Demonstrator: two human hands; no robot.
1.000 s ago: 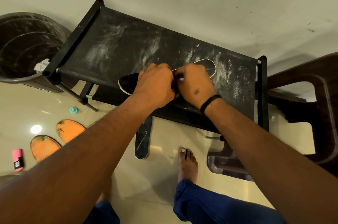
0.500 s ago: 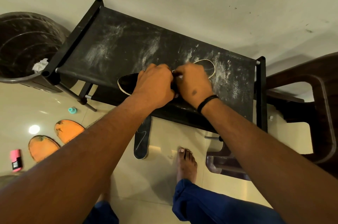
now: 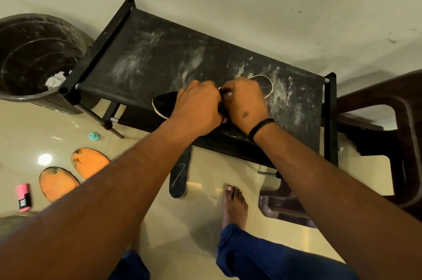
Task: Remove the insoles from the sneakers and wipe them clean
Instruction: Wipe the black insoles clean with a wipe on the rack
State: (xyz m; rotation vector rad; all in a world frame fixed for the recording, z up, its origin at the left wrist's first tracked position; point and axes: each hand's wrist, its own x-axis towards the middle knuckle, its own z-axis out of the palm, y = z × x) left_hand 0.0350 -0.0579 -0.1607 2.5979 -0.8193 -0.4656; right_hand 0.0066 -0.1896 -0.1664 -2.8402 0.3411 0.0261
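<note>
A black sneaker (image 3: 162,103) with a white sole edge lies on the dusty black fabric rack (image 3: 159,56), toe to the left and heel rim (image 3: 267,83) to the right. My left hand (image 3: 197,108) and my right hand (image 3: 245,106) are closed side by side over its middle and touch each other. A small white bit shows between my right fingers; what it is stays unclear. A black insole (image 3: 179,173) leans from the floor against the rack's front edge. Two orange insoles (image 3: 90,162) (image 3: 58,183) lie on the floor at the left.
A dark bucket (image 3: 34,51) holding crumpled paper (image 3: 56,80) stands left of the rack. A brown plastic chair (image 3: 406,142) is at the right. On the tiled floor are a pink object (image 3: 23,197), a small teal cap (image 3: 93,135) and my bare foot (image 3: 235,204).
</note>
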